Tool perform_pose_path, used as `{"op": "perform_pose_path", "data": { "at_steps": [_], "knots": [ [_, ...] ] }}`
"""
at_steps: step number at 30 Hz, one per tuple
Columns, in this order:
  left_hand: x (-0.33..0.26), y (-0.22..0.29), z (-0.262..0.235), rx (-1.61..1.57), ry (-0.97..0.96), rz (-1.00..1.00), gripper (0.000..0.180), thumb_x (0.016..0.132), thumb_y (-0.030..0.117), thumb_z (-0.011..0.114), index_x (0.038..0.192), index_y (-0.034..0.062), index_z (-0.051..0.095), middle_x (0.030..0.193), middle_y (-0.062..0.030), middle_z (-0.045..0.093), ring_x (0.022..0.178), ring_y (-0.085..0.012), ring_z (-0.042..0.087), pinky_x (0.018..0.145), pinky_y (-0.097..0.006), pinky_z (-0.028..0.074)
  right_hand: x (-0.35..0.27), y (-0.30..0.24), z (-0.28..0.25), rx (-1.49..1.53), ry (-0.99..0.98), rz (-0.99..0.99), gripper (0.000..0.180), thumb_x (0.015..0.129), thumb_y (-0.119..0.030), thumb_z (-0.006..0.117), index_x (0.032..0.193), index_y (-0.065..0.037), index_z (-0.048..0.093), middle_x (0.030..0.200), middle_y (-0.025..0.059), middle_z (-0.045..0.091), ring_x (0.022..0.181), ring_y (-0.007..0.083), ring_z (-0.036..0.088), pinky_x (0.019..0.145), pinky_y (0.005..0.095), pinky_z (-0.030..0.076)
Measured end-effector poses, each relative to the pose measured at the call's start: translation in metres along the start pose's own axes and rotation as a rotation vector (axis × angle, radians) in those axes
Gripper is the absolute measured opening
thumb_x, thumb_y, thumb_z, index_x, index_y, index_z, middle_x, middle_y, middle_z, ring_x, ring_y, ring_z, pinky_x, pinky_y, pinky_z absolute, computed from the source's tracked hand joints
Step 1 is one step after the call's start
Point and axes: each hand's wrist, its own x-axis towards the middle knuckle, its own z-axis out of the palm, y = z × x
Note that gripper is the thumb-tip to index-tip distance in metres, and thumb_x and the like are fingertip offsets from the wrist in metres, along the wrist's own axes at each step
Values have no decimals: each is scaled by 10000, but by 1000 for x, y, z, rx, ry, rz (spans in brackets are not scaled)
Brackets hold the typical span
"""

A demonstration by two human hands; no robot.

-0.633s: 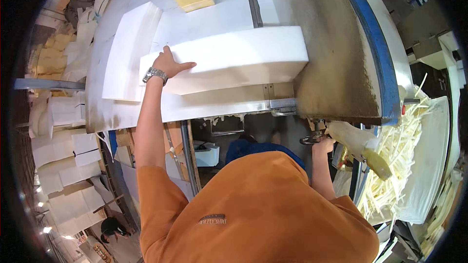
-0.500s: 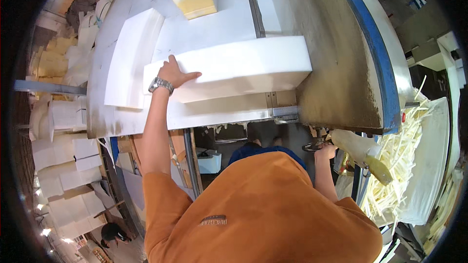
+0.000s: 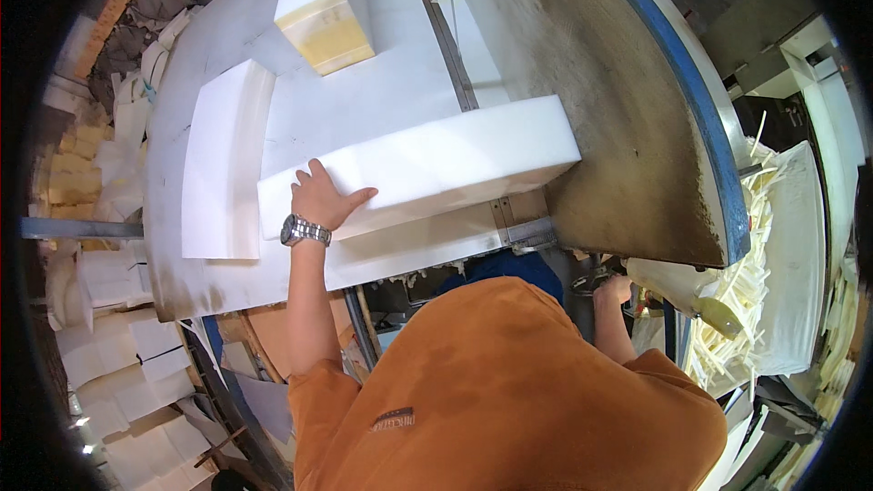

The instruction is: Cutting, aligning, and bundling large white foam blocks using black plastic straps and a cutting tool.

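Pale desk (image 3: 364,109), bare strip along near edge. Left grip (image 3: 326,202) spread, thumb apart, resting on left end of long foam block (image 3: 446,159). Right grip (image 3: 613,289) at dark handwheel (image 3: 587,284); can't tell if closed. Block's right end by stained panel (image 3: 627,136); white slab (image 3: 221,168) just beside its left; open room beyond, toward yellow-faced block (image 3: 327,32).

Left hand (image 3: 326,200) spread on left end of long white foam block (image 3: 436,159), thumb out along side. Block's right end at brown-smeared upright panel (image 3: 627,127). Right hand (image 3: 615,291) low at dark handle (image 3: 587,285) (grip too small to read). White slab (image 3: 223,164) plus yellow-ended block (image 3: 326,23) lying on pale table (image 3: 364,100). Cream strips (image 3: 737,309) piled right of panel.
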Motion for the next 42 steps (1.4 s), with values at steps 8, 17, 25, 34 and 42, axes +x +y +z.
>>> {"op": "perform_pose_path", "data": {
  "at_steps": [8, 17, 25, 34, 42],
  "knots": [
    [-11, -9, 19, -76, -35, 10, 1261, 697, 811, 776, 1455, -115, 378, 1562, -501, 226, 1442, -683, 270, 1125, -697, 365, 1, 10, 6, -460, -39, -112, 350, 1042, -229, 460, 1098, -39, 748, 1152, 85, 755, 992, 240, 743, 786, 379, 594],
    [-30, 41, -3, -76, -98, -192, 1572, 563, 935, 751, 1631, -50, 150, 1651, -434, 106, 1521, -632, 143, 1129, -792, 245, 137, 64, -10, -1850, -69, -778, 343, 1054, -137, 445, 1146, -107, 774, 1172, 55, 764, 1027, 206, 748, 774, 352, 588],
    [-37, 44, 5, -60, -80, -205, 1580, 567, 939, 744, 1632, -56, 133, 1653, -434, 96, 1522, -631, 141, 1128, -798, 235, 64, 52, 9, -282, -78, -229, 289, 1045, -222, 538, 1140, -100, 782, 1159, 71, 772, 1014, 246, 753, 773, 368, 593],
    [-38, 40, 11, -74, -73, -181, 1590, 574, 952, 725, 1633, -65, 113, 1653, -438, 81, 1523, -635, 126, 1128, -801, 237, 25, 23, 9, -173, -103, -253, 434, 980, -388, 664, 1117, 14, 755, 1135, 112, 761, 960, 292, 730, 752, 413, 581],
    [-39, 37, 17, -73, -63, -149, 1586, 575, 948, 728, 1632, -65, 116, 1657, -433, 74, 1533, -625, 96, 1120, -806, 246, 34, 28, 11, -143, -36, -241, 232, 976, -143, 617, 1017, 5, 790, 1047, 136, 787, 877, 270, 741, 726, 403, 571]
  ]
}}
